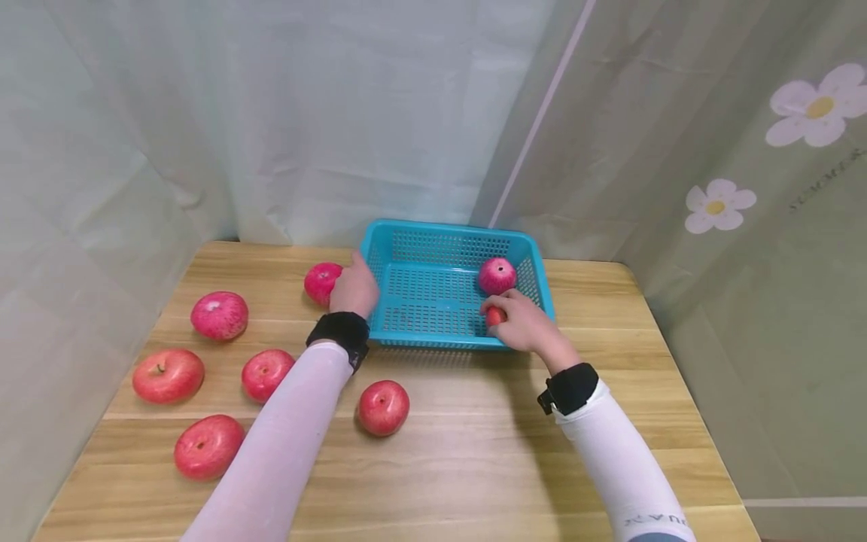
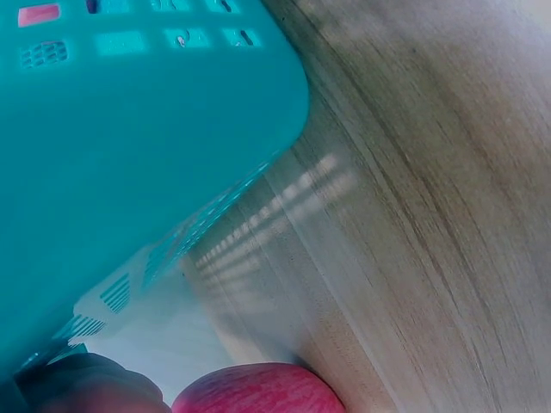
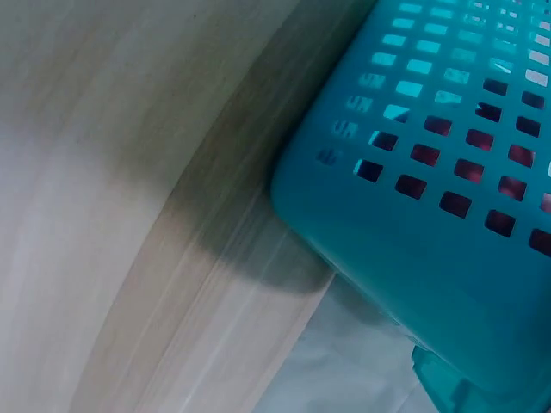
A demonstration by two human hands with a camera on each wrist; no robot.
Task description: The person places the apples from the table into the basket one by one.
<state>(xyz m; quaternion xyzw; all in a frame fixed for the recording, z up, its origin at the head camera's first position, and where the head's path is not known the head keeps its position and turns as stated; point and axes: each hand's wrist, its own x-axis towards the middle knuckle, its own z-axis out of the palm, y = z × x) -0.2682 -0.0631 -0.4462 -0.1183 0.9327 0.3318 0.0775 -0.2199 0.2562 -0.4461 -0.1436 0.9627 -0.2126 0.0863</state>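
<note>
My left hand [image 1: 355,287] grips the left rim of the blue plastic basket [image 1: 439,341]; in the left wrist view its curled fingers [image 2: 90,385] lie along the outside of the basket wall. Close to the left of that hand sits a red apple [image 1: 320,283], which also shows in the left wrist view. Inside the basket, at its front right corner, my right hand [image 1: 524,324] holds a small red apple [image 1: 496,316], mostly hidden by the fingers. A pinkish apple [image 1: 497,275] rests behind it in the basket. The right wrist view shows red through the holes of the basket wall [image 3: 379,232].
Several apples lie on the wooden table [image 1: 460,467]: a pink one [image 1: 220,315], a large one [image 1: 168,376], one by the left sleeve [image 1: 267,374], one near the front [image 1: 208,447] and one before the basket [image 1: 383,408]. Curtains [image 1: 379,113] stand behind and beside the table.
</note>
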